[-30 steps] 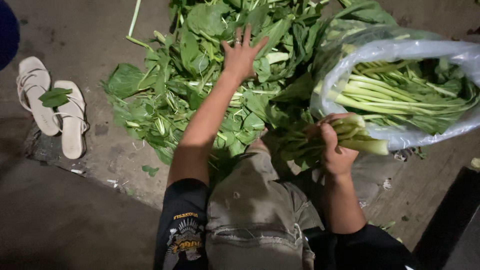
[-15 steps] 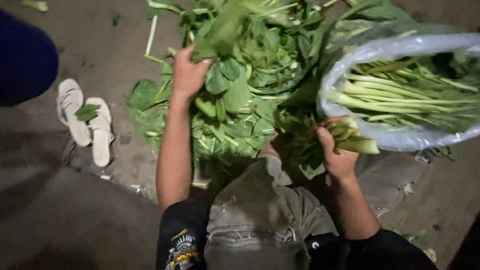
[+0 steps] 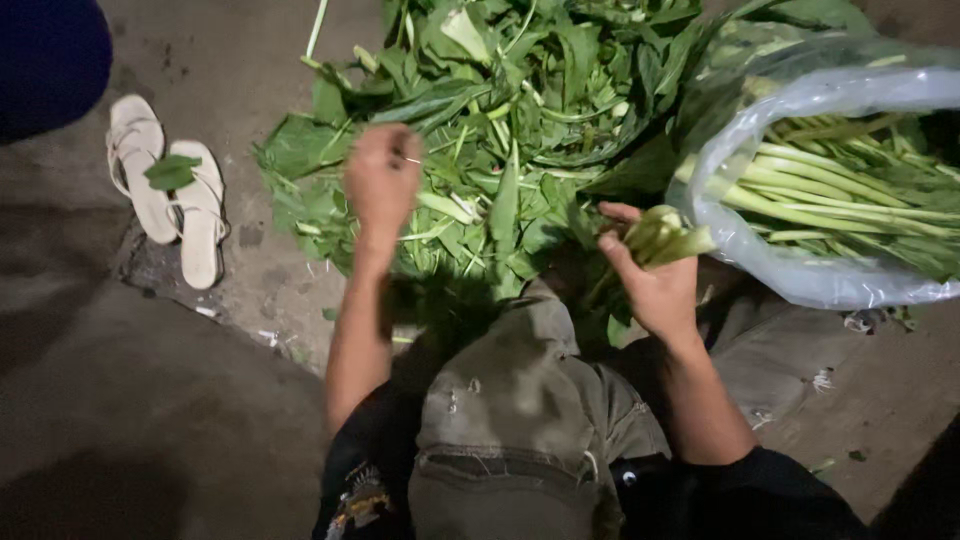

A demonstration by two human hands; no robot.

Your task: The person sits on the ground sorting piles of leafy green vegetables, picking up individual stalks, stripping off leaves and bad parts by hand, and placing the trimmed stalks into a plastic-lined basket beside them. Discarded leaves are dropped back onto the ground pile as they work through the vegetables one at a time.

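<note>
While the left hand (image 3: 383, 180) hovers fisted over the heap of leafy greens (image 3: 500, 130) on the floor, whether gripping anything cannot be told; the right hand (image 3: 655, 285) clasps a bundle of stems (image 3: 668, 236) beside a clear plastic bag (image 3: 800, 270) holding pale green stalks (image 3: 850, 190), cut off at right.

A bare concrete floor (image 3: 120, 420) carries a heap of leafy greens (image 3: 500, 130), a clear plastic bag of stalks (image 3: 800, 270) and pale sandals (image 3: 170, 190).

White sandals (image 3: 170, 195) lie beside a plastic bag (image 3: 800, 270)
</note>
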